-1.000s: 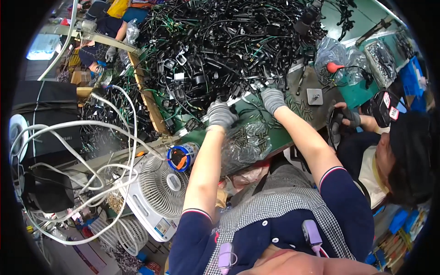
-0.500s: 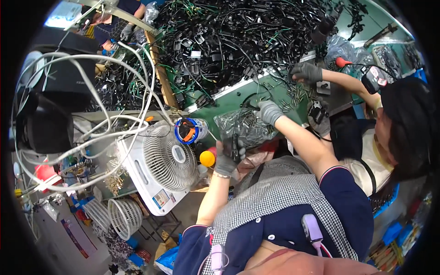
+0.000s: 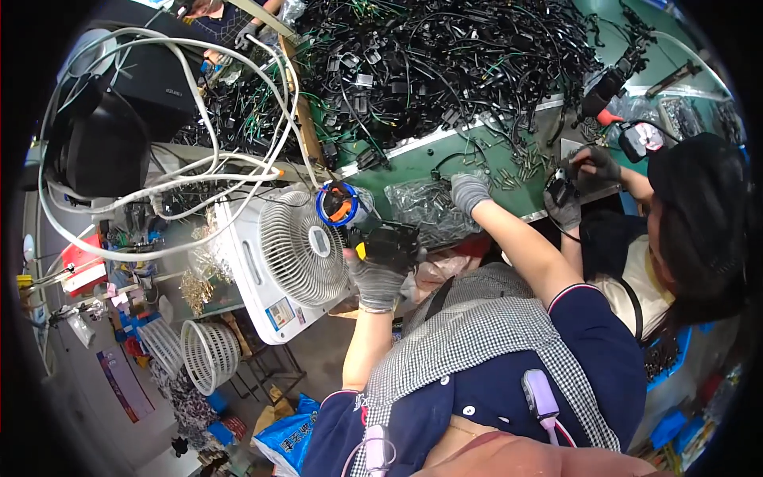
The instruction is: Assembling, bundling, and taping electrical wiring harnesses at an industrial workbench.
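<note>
Green worktable point(image 3: 413, 163), white box fan point(image 3: 298, 246) beside it, grey floor point(image 3: 95, 397), white baskets point(image 3: 208, 354)

Black boxy device point(image 3: 387, 242) gripped upright; table edge.

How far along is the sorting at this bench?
Done: some small metal pieces lie loose on the green bench. In hand: left hand grips a black tool; right hand rests on a clear bag. Left: the big black cable heap.
</note>
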`<action>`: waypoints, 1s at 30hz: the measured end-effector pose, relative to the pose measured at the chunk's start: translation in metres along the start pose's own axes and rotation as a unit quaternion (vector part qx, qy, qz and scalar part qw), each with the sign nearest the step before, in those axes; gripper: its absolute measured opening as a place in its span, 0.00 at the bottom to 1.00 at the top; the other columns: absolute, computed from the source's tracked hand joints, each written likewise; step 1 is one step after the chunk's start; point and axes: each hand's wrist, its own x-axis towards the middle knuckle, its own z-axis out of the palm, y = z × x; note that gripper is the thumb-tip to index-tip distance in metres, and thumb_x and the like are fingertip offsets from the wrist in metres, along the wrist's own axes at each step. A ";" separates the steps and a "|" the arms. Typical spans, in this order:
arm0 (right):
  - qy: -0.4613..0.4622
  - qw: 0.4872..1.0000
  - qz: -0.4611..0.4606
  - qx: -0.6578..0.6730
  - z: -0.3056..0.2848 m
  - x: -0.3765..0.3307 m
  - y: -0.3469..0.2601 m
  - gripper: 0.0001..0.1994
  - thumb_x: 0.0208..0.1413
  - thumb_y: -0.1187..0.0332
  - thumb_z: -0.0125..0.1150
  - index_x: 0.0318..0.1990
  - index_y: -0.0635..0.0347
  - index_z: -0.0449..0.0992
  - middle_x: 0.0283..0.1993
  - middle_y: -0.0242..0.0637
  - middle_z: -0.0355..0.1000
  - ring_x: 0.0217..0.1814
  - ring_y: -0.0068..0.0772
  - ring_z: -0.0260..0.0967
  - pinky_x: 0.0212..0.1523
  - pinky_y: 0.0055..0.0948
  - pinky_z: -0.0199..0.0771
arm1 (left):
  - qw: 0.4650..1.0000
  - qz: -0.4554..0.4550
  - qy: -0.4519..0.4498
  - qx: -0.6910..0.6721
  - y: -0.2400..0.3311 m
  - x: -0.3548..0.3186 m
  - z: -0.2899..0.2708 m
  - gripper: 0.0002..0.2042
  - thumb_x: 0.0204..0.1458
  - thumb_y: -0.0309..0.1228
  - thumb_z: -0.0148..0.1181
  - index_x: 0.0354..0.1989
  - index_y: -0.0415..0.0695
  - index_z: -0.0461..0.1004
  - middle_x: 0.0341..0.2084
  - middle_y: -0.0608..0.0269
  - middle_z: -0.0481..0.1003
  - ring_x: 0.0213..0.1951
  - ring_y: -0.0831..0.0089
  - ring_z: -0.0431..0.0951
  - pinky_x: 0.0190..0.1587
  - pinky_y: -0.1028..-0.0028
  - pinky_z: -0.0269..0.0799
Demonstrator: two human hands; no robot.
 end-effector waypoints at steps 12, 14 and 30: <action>0.077 0.996 -0.013 -0.052 0.004 -0.021 -0.005 0.12 0.47 0.70 0.48 0.37 0.59 0.76 0.40 0.48 0.72 0.42 0.46 0.71 0.45 0.41 0.69 | 0.994 -0.050 0.096 -0.025 -0.011 0.006 -0.015 0.32 0.41 0.55 0.54 0.48 0.42 0.66 0.46 0.48 0.67 0.46 0.50 0.67 0.46 0.51 0.64; 0.080 0.995 -0.017 -0.056 0.000 -0.019 -0.004 0.12 0.47 0.70 0.48 0.37 0.60 0.76 0.40 0.49 0.72 0.41 0.46 0.71 0.45 0.41 0.69 | 0.993 -0.061 0.092 -0.031 -0.013 0.007 -0.017 0.32 0.41 0.55 0.54 0.48 0.42 0.66 0.46 0.48 0.67 0.46 0.51 0.67 0.46 0.52 0.65; -0.139 0.797 -0.153 0.567 -0.083 -0.127 -0.045 0.17 0.43 0.72 0.62 0.44 0.66 0.72 0.35 0.35 0.74 0.36 0.26 0.71 0.40 0.25 0.71 | 0.994 -0.032 0.055 -0.090 -0.013 0.009 -0.018 0.26 0.46 0.53 0.48 0.47 0.46 0.67 0.48 0.56 0.67 0.48 0.56 0.67 0.46 0.53 0.65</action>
